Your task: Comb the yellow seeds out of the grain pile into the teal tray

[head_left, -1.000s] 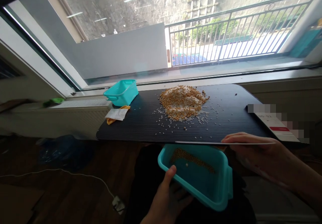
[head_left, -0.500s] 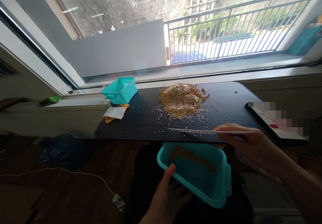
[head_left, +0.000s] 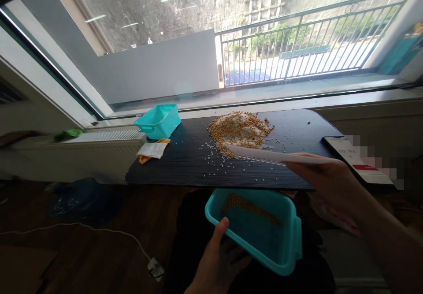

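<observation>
My left hand [head_left: 218,258] grips the near rim of a turquoise plastic bin [head_left: 244,241], thumb over the edge and fingers underneath. Round yellow beans [head_left: 246,206] lie in a band along its far side. The bin sits at my lap, against the table's front edge. In my right hand [head_left: 317,168] is a flat white strip [head_left: 264,155] with a notched edge, held above the dark table. Its far end overlaps the near side of a pile of yellow beans and white rice grains [head_left: 231,128]; I cannot tell whether it touches. Loose grains are scattered around the pile.
A second turquoise bin [head_left: 160,122] stands at the table's left, behind a folded white paper and orange cloth [head_left: 152,149]. At the right edge lies a phone-like device [head_left: 355,161], partly blurred out. Behind are the window and radiator [head_left: 109,148]. A white cable [head_left: 99,228] crosses the floor.
My right hand has moved the white strip forward and up from the front edge to the pile, tilting it so its flat face shows. My left hand and the bin stay nearly still.
</observation>
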`<state>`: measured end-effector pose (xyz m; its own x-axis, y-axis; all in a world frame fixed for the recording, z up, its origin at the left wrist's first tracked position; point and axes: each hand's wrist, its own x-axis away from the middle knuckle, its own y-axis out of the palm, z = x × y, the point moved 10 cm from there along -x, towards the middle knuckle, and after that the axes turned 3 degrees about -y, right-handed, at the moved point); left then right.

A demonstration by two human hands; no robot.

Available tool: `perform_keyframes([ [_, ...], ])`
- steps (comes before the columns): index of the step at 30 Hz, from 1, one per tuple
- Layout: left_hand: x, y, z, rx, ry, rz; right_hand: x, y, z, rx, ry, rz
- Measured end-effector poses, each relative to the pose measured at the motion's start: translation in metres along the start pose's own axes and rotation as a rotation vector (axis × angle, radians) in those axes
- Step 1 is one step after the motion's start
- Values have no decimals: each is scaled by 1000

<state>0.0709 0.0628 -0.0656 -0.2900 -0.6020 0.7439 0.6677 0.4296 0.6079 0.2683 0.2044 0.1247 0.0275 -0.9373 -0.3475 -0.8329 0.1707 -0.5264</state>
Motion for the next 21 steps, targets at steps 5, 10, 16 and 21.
perform_keyframes([
  [5, 3, -1, 3, 5, 2, -6, -31, 35, 10, -77, 6, -90],
  [10, 4, 1, 4, 10, 3, -34, -53, 54, 8, -74, -81, -132],
  [16, 4, -3, 3, 17, -18, 17, -58, 55, 27, -88, -46, -134],
  [21, 4, 0, 4, 8, -18, -11, -52, 51, 31, -137, -2, -155],
])
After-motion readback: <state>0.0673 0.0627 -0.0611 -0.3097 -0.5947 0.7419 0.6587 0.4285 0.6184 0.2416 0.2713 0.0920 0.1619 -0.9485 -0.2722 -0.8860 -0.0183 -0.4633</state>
